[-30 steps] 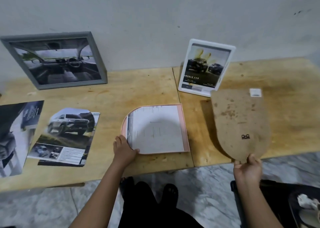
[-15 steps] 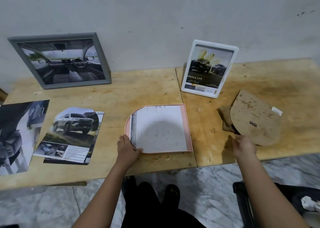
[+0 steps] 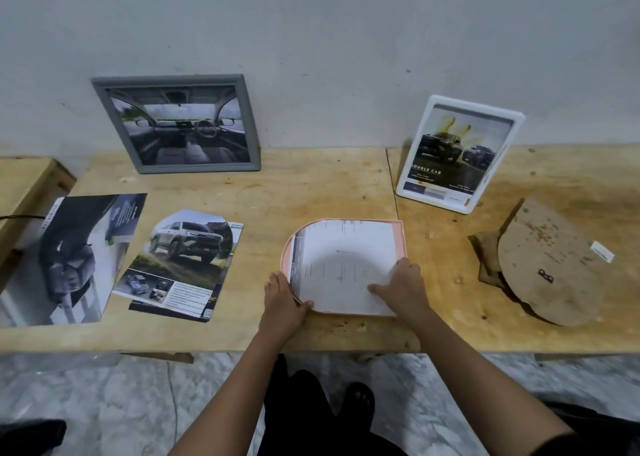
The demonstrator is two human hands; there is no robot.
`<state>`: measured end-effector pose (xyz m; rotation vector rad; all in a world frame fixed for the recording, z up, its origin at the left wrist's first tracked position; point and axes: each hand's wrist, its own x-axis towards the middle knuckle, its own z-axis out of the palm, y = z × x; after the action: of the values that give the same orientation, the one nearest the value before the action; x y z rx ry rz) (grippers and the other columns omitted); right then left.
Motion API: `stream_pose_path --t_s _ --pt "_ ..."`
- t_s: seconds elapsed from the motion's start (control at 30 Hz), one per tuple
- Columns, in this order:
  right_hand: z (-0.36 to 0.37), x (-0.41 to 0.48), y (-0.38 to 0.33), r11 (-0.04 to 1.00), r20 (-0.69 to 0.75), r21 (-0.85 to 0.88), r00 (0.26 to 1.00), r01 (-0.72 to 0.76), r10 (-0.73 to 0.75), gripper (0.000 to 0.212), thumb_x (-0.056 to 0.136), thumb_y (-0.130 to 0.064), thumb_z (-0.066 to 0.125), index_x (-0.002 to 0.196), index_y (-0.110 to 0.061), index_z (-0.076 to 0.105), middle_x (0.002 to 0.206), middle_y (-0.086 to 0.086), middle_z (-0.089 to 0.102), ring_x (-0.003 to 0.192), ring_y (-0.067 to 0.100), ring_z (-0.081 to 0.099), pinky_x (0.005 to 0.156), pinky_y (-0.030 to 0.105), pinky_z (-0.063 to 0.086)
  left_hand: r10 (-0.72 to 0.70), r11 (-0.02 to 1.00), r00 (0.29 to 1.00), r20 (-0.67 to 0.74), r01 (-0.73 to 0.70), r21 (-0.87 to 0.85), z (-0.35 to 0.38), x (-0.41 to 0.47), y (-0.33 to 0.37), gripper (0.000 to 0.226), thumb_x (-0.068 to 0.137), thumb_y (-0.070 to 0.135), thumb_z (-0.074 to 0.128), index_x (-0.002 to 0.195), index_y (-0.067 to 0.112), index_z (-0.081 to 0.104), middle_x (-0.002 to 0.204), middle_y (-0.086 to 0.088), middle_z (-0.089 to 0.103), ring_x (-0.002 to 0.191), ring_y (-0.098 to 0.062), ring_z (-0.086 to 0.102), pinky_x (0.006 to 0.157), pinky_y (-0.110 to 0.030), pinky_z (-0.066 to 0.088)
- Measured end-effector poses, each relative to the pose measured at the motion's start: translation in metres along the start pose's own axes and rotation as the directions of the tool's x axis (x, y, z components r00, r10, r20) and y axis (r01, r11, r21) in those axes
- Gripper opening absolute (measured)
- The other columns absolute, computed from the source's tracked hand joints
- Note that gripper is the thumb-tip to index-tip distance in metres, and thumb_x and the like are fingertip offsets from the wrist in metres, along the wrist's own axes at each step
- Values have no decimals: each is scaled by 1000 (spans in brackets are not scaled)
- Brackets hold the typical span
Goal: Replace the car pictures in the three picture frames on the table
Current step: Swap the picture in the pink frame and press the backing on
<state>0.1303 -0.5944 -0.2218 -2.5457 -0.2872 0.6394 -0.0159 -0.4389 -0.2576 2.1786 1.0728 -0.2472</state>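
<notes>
Left hand (image 3: pixel 282 299) grips the pink frame (image 3: pixel 400 244) at its near-left rim. Right hand (image 3: pixel 401 289) lies flat on the paper (image 3: pixel 343 261), which looks flimsy; peel it from a corner.

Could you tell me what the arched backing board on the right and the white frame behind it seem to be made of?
Arched backing board: apparently pressed fibreboard or hardboard, matt brown, judging by its flat, speckled, stained face. White frame: probably plastic, smooth, faintly glossy, with rounded corners; painted wood cannot be ruled out.
</notes>
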Motion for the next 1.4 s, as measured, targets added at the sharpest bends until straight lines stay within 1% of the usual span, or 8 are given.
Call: stream_pose_path --t_s 0.23,0.47,0.63,0.73,0.87,1.03,1.13,1.4 --pt "-43 9 -1 928 171 372 984 -24 -43 29 86 -12 60 113 -4 53 112 8 56 91 21 52 71 34 43 -19 1000 999 45 19 7 -3 -7 2 90 91 44 52 148 4 -5 158 -12 -8 146 -31 -6 117 -42 15" --pt "-83 2 -27 847 -92 461 964 263 -249 12 86 -8 59 95 -6 51 95 6 57 84 20 54 60 26 39 -79 995 987 143 70 66 -11 -2 5 80 95 31 45 147 1 -6 157 -15 -10 146 -30 -9 117 -38 10" --pt "-82 -25 -70 676 -305 214 705 705 -640 16 85 -2 57 90 -18 57 91 -11 58 88 6 57 69 18 45 -92 962 990 109 116 -248 -64 -5 32 38 90 21 38 115 -3 55 124 -23 54 115 -35 50 87 -36 43" --pt "-60 -36 -90 506 -204 -132 476 853 -856 24 77 1 58 90 -19 62 100 -8 64 98 13 58 84 31 43 11 459 987 159 136 -878 -118 -25 44 32 97 28 37 102 11 63 98 -10 67 80 -22 64 69 -34 53" --pt "-20 -45 -118 206 -11 -302 212 931 -977 15 79 -21 55 90 -24 64 102 -9 68 104 11 58 96 31 33 134 25 986 95 93 -995 -178 -53 15 41 100 32 34 108 6 65 106 -21 69 91 -31 70 70 -40 60" --pt "42 -56 -167 61 0 -240 63 969 -998 18 80 -29 54 96 -24 62 101 -5 69 103 11 55 96 34 41 23 -45 999 26 27 -999 -216 -67 -53 54 93 51 36 118 10 61 113 -21 67 100 -33 67 77 -42 59" --pt "83 -60 -203 -41 95 -242 -19 969 -995 21 74 -28 66 95 -25 64 102 -5 70 100 13 61 96 29 37 -81 76 997 -15 -9 -997 -235 -68 -93 17 90 16 53 104 8 60 92 -13 74 80 -23 72 64 -28 59" --pt "206 -95 -319 139 328 2 131 990 -936 35 90 -28 45 124 -23 52 130 -1 54 113 18 56 90 33 51 -322 178 937 -132 -77 -981 -338 -50 -198 26 92 -1 43 109 10 59 98 -14 70 78 -18 71 63 -27 58"
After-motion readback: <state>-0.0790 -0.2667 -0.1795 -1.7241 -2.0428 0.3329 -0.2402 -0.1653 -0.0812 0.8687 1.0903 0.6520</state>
